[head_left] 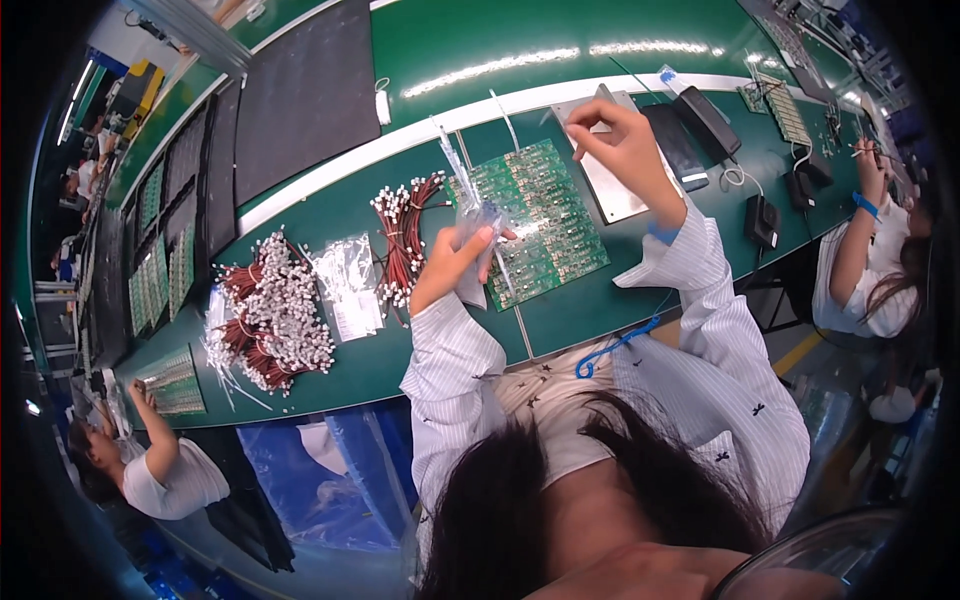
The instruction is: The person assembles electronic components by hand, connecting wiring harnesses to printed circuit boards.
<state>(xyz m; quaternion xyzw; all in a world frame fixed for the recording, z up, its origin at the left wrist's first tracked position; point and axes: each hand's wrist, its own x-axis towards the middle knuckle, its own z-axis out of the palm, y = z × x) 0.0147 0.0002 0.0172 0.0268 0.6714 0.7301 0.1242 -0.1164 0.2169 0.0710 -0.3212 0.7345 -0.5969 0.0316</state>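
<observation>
In my left hand (452, 266) is a crumpled clear plastic bag (478, 215), held with the thumb on top, with thin white strips sticking out of it. It hangs over the left part of a green circuit board panel (550, 215) that lies on the bench. My right hand (622, 143) is raised above a silver metal plate (612, 190), to the right of the panel. Its thumb and forefinger are pinched together; what is between them, if anything, is too small to make out. A bundle of red-and-black wires with white connectors (405, 238) lies left of my left hand.
Further left are a clear bag (346, 287) and a big heap of wired connectors (275, 315). Black adapters (706, 122) with cables lie to the right. Black mats (308, 95) cover the far left. Other people work at both ends of the green bench (572, 322).
</observation>
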